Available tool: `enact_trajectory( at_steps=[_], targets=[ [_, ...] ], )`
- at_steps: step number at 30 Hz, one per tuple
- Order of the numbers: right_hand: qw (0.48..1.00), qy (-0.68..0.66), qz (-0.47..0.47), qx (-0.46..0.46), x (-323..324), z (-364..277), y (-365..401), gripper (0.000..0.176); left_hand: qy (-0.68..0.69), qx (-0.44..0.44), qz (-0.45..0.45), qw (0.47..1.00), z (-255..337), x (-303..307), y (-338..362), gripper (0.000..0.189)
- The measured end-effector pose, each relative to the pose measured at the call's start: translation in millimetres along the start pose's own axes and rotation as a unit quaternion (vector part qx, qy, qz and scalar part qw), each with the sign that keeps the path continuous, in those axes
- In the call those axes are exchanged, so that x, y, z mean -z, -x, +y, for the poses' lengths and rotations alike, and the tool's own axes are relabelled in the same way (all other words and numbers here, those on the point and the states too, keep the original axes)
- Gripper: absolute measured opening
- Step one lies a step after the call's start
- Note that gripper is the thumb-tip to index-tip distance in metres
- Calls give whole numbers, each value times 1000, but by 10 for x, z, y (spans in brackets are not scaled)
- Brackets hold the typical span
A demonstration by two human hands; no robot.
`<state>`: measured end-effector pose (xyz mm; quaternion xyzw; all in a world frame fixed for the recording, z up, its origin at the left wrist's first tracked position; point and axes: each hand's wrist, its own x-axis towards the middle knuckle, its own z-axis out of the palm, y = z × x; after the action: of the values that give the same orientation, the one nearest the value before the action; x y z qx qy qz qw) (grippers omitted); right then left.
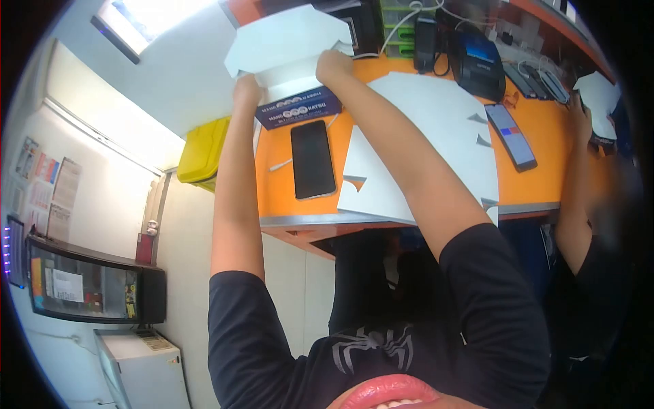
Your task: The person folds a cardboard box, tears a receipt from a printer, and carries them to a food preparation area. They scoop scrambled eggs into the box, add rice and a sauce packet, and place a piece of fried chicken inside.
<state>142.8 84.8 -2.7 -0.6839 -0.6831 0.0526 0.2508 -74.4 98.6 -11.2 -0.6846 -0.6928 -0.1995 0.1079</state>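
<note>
Both my arms reach forward over an orange counter (286, 194). My left hand (246, 88) and my right hand (334, 65) grip a white folded cardboard box (283, 48) from either side, its flaps spread open above them. The box rests on a blue printed carton (300, 109). A black phone (313, 158) lies face up on the counter just below my hands. Under my right forearm lies a large flat white cardboard blank (436, 116).
A second phone (512, 136) with a lit screen and a black card terminal (477, 61) sit further right. A co-worker's hand (582, 112) holds white cardboard (599, 92) at the right edge. A yellow bag (203, 151) hangs left of the counter, and a display cabinet (88, 283) stands far left.
</note>
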Motion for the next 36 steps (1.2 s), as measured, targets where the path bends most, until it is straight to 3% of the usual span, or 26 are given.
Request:
enact_trajectory(
  at_steps=[5, 12, 15, 18, 21, 24, 28, 31, 34, 36],
  targets=[
    [993, -62, 101, -27, 113, -57, 84, 16, 6, 35, 9, 999, 125, 189, 85, 36],
    [991, -87, 104, 6, 157, 42, 77, 14, 53, 25, 10, 998, 153, 199, 13, 29],
    [989, -82, 115, -33, 156, 20, 58, 17, 39, 12, -14, 999, 95, 171, -121, 29],
    [976, -122, 177, -46, 197, -15, 88, 18, 69, 16, 1, 998, 68, 190, -162, 35],
    [974, -45, 214, 52, 282, 5, 164, 18, 76, 10, 2, 997, 32, 213, -162, 36],
    [984, -83, 156, 28, 349, 33, 174, 18, 115, 21, 24, 993, 75, 251, -2, 32],
    [982, -108, 155, 13, 312, 57, 189, 18, 114, 33, 24, 993, 155, 331, 140, 31],
    [977, -130, 167, 12, 350, 17, 197, 20, 79, -2, 108, 991, 109, 221, 77, 32],
    [975, -160, 148, 31, 529, -20, 122, 24, 21, -16, 16, 1000, -12, 302, -178, 36],
    [974, -185, 127, 23, 695, -41, 37, 25, 312, 95, -80, 942, 8, 512, -155, 44]
  ],
)
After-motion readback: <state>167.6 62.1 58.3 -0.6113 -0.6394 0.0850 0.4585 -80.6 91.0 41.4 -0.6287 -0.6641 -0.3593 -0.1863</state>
